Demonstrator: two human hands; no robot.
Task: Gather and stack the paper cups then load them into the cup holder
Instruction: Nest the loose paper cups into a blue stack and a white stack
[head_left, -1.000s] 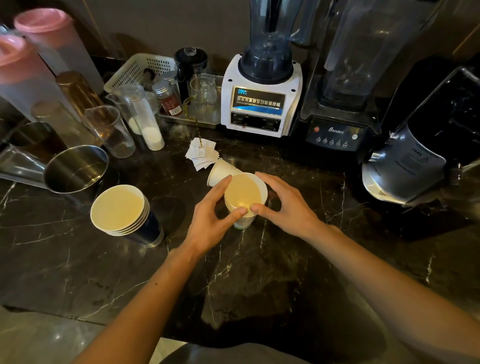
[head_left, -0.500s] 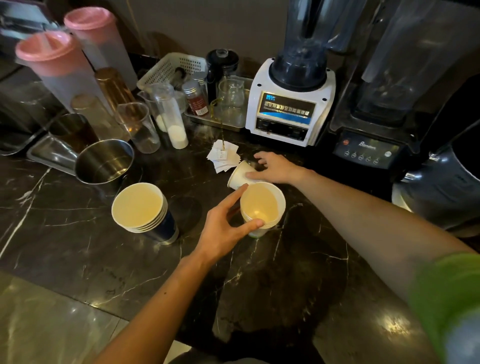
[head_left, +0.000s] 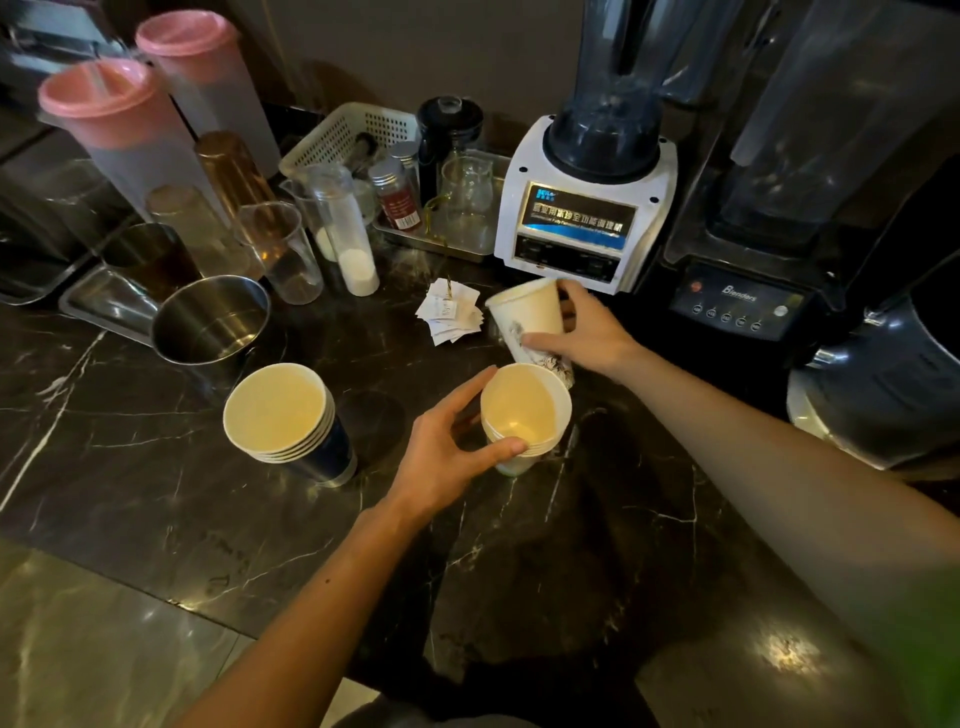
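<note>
Cups first: a short white stack stands upright on the bench, mouth up, roughly centre. My left hand is clamped on it, thumb on the near rim, fingers round the far side. One loose white cup sits just behind that stack, tilted with its mouth away toward the left; my right hand is closed round its wall. Its base end lies close to the stack's far rim; I cannot tell whether they touch.

A second stack, dark blue outside, stands apart to the left, untouched. No cup holder visible in this view.

Judgement: gathering step, loose cup about to go into the white stack.

Risks:
- Loose cup is tilted; if it enters off-axis, its base could catch the rim and tip the stack.
- Squeezing the thin wall may oval it, so it jams partway.
- Paper slips lie just beside the cup; a sweep of the wrist could scatter them.
- White blender is close behind the right hand; little room to lift backward.
</note>
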